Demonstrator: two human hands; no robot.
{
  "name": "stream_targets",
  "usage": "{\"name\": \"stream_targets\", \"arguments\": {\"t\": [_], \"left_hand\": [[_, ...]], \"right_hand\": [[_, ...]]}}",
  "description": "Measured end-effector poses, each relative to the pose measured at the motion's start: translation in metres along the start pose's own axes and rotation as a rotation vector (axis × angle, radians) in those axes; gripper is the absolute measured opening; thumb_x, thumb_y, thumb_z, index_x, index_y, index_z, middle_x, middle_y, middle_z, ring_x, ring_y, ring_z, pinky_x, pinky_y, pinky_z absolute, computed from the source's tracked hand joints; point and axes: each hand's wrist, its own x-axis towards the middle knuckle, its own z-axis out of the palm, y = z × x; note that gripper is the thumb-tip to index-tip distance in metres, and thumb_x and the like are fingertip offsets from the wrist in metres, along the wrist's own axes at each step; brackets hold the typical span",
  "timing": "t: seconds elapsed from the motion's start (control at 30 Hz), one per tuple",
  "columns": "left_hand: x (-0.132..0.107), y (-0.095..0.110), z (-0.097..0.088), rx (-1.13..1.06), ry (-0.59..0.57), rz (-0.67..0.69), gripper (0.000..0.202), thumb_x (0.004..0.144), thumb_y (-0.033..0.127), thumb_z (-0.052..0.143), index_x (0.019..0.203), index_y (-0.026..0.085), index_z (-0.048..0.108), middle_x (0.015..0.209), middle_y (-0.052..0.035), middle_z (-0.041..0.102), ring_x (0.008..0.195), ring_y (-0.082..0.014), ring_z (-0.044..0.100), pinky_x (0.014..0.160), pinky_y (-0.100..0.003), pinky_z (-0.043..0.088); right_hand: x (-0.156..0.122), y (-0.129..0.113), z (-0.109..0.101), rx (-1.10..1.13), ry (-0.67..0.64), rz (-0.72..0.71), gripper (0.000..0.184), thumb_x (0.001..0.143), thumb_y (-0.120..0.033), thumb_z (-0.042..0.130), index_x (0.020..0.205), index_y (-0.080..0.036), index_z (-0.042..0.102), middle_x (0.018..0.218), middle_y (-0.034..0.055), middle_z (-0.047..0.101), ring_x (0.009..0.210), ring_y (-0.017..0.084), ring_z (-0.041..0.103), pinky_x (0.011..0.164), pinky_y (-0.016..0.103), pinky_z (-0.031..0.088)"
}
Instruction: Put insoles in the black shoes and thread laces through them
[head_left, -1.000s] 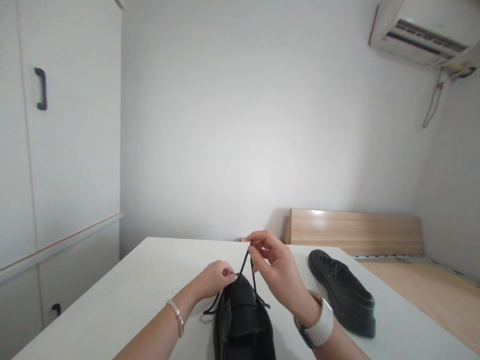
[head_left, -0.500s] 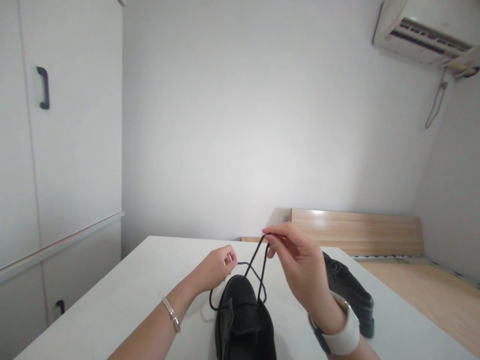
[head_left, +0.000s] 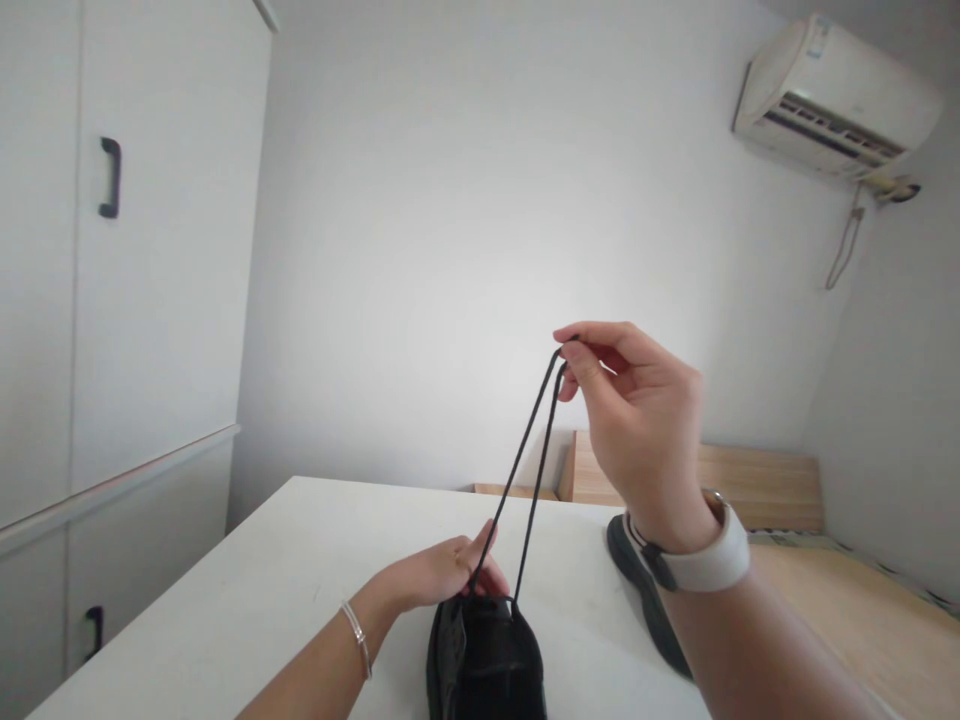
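A black leather shoe point(head_left: 484, 665) stands on the white table point(head_left: 300, 560) right in front of me. My right hand point(head_left: 637, 420) is raised well above it and pinches both strands of the black shoelace point(head_left: 529, 470), which run taut down to the shoe. My left hand point(head_left: 442, 572) rests on the toe of the shoe, fingers pressed around the base of the lace. A silver bracelet circles my left wrist and a white watch my right.
A second black shoe point(head_left: 649, 600) lies on the table to the right, mostly behind my right forearm. White cupboards point(head_left: 112, 300) stand at the left. A wooden bed frame point(head_left: 757, 480) lies beyond the table, with an air conditioner point(head_left: 825, 100) high on the wall.
My right hand has risen far up, drawing the lace straight and taut. My left hand has dropped onto the shoe's toe. The camera has tilted slightly.
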Motion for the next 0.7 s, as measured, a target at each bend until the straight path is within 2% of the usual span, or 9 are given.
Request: {"name": "stream_targets", "arguments": {"t": [0.07, 0.13, 0.27, 0.5, 0.63, 0.7], "left_hand": [[-0.003, 0.002, 0.003, -0.023, -0.034, 0.03, 0.096, 0.085, 0.083, 0.01, 0.087, 0.02, 0.082, 0.097, -0.008, 0.077, 0.095, -0.0251, 0.062, 0.094, -0.034, 0.043], [-0.005, 0.002, 0.005, -0.057, -0.088, 0.034, 0.094, 0.085, 0.082, 0.01, 0.093, 0.023, 0.082, 0.1, -0.006, 0.077, 0.102, -0.0257, 0.062, 0.101, -0.034, 0.04], [-0.005, -0.001, 0.008, -0.136, -0.153, -0.009, 0.1, 0.085, 0.081, 0.003, 0.095, 0.021, 0.082, 0.094, -0.0077, 0.077, 0.099, -0.027, 0.065, 0.101, -0.037, 0.043], [-0.002, -0.001, 0.013, -0.172, -0.122, -0.054, 0.104, 0.082, 0.084, 0.002, 0.085, 0.018, 0.082, 0.085, -0.009, 0.075, 0.091, -0.0272, 0.065, 0.1, -0.038, 0.044], [-0.003, -0.003, 0.014, -0.152, -0.113, -0.042, 0.102, 0.083, 0.083, 0.004, 0.085, 0.018, 0.083, 0.088, -0.0092, 0.075, 0.093, -0.0276, 0.065, 0.102, -0.039, 0.043], [-0.002, -0.002, 0.013, -0.136, -0.094, -0.023, 0.099, 0.083, 0.084, 0.009, 0.084, 0.018, 0.083, 0.09, -0.0097, 0.076, 0.094, -0.0283, 0.065, 0.101, -0.04, 0.043]], "right_hand": [[0.004, 0.001, 0.009, 0.03, -0.025, 0.013, 0.012, 0.089, -0.011, 0.059, 0.091, -0.017, 0.069, 0.085, 0.001, 0.067, 0.062, 0.009, 0.059, 0.053, 0.022, 0.051], [0.006, 0.001, 0.017, 0.037, -0.056, 0.022, 0.012, 0.089, -0.011, 0.058, 0.091, -0.017, 0.069, 0.085, 0.0011, 0.067, 0.064, 0.009, 0.061, 0.053, 0.02, 0.051], [0.007, -0.006, 0.025, 0.029, -0.054, -0.016, 0.012, 0.089, -0.012, 0.058, 0.09, -0.018, 0.068, 0.084, 0.0007, 0.066, 0.066, 0.01, 0.062, 0.054, 0.02, 0.052], [0.005, -0.018, 0.019, 0.042, 0.119, -0.077, 0.015, 0.09, -0.008, 0.056, 0.089, -0.019, 0.066, 0.077, -0.001, 0.062, 0.059, 0.009, 0.058, 0.052, 0.023, 0.051], [0.0, -0.017, 0.015, 0.033, 0.222, -0.082, 0.012, 0.091, -0.011, 0.057, 0.09, -0.02, 0.065, 0.078, -0.0009, 0.062, 0.058, 0.01, 0.058, 0.053, 0.024, 0.05], [-0.004, -0.017, 0.013, 0.03, 0.225, -0.07, 0.011, 0.092, -0.012, 0.058, 0.09, -0.02, 0.065, 0.077, -0.0014, 0.062, 0.057, 0.01, 0.059, 0.053, 0.025, 0.051]]}}
